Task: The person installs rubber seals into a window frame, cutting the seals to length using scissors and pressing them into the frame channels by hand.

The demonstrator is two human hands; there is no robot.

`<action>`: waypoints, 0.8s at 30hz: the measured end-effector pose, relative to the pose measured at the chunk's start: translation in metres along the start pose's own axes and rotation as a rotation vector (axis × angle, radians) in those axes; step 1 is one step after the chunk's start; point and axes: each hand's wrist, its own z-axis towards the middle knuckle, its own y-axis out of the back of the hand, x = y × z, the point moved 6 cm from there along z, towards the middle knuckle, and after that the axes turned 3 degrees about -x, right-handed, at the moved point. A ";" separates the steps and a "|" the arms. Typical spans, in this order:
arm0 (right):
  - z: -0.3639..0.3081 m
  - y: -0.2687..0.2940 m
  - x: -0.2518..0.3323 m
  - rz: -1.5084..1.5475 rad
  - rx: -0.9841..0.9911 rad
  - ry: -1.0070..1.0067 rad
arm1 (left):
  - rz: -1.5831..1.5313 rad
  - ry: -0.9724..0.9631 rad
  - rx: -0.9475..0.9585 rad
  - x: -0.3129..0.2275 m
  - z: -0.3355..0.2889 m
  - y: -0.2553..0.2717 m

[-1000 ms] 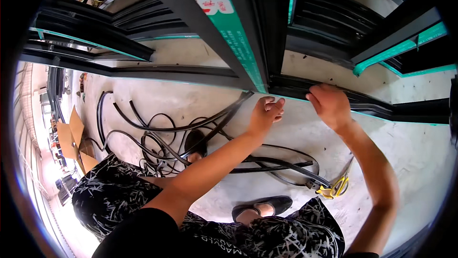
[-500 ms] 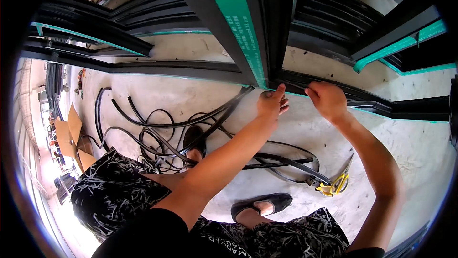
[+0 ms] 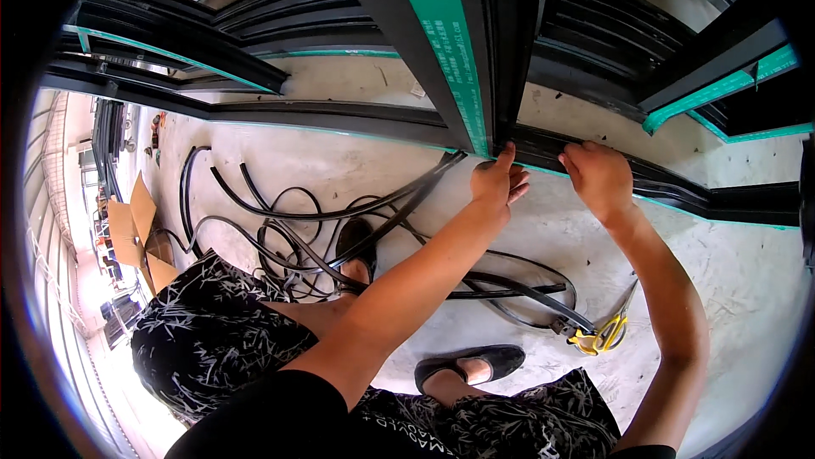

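A black metal frame (image 3: 340,118) with green protective film lies across the far side. My left hand (image 3: 499,180) is at the foot of the upright bar (image 3: 437,51). Its thumb presses on the lower rail by the corner, and the other fingers are apart, loosely bent below. To its right, my right hand (image 3: 601,180) has its fingers bent and pinched at the same rail. A thin black rubber strip (image 3: 666,193) runs along the rail past that hand; its part under the fingertips is hidden.
Long black rubber strips (image 3: 318,221) lie coiled on the pale floor between my feet and the frame. Yellow-handled scissors (image 3: 601,336) rest at the right, touching a strip end. An open cardboard box (image 3: 127,234) stands left. More black frames (image 3: 594,30) are behind.
The strip stretched between my hands now sits lower against the rail, and its bowed part right of my right hand looks flatter. The whole view has shifted slightly; both hands stay at the rail.
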 end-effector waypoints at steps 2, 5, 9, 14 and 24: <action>-0.001 0.001 0.000 0.011 -0.022 0.017 | 0.003 -0.002 0.018 0.000 0.002 0.000; -0.001 0.001 0.000 -0.003 -0.004 0.002 | 0.019 0.007 0.013 0.000 0.001 -0.001; 0.003 -0.008 -0.009 0.020 0.063 -0.023 | 0.002 0.016 0.010 -0.002 -0.003 -0.004; 0.014 -0.017 -0.021 0.086 0.243 -0.117 | -0.009 0.036 -0.007 -0.001 -0.002 -0.005; 0.001 -0.021 0.001 -0.043 -0.031 -0.016 | -0.089 -0.024 -0.083 0.007 0.009 -0.003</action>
